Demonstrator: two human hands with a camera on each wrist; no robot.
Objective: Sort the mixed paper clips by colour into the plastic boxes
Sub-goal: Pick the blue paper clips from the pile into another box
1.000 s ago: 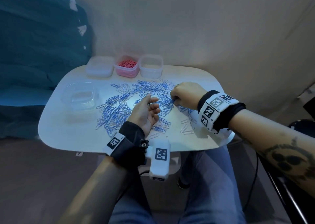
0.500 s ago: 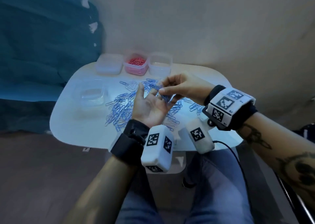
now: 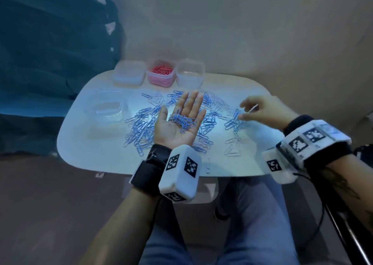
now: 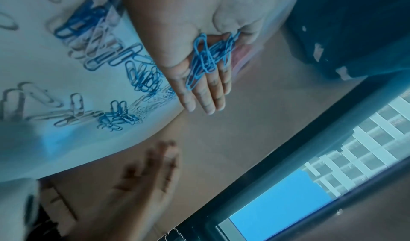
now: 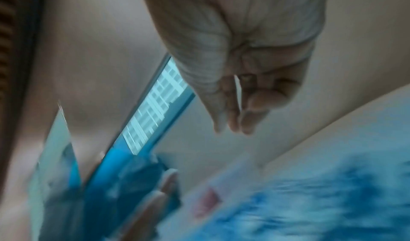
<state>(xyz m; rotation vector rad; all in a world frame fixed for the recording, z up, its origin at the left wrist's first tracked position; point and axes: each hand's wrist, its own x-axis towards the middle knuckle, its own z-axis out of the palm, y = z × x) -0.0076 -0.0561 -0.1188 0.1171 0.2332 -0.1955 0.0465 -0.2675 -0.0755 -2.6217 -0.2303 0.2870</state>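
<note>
While the left hand (image 3: 177,123) lies palm up with its fingers straight, a small heap of blue clips (image 3: 182,121) rests loose on the palm, carried but not gripped. The right hand (image 3: 264,111) hovers over the surface (image 3: 96,155) near its right edge, fingers spread and relaxed above more clips; it seems to hold nothing, though it is blurred. Most of the blue clips and some pale ones (image 3: 232,149) lie scattered across the middle of the surface. Along the far edge stand three boxes: one (image 3: 129,76) at the left, one with pink clips (image 3: 160,74), and an empty one (image 3: 189,73). A fourth clear box (image 3: 107,108) sits near the left edge.

Clips like these are probably very light, stiff wire, smooth and apt to hook into each other, so a pinch may lift a tangle. Lying flat, each is best taken by sliding a fingertip under one end, or by sweeping several into the cupped palm, which should be kept level.
</note>
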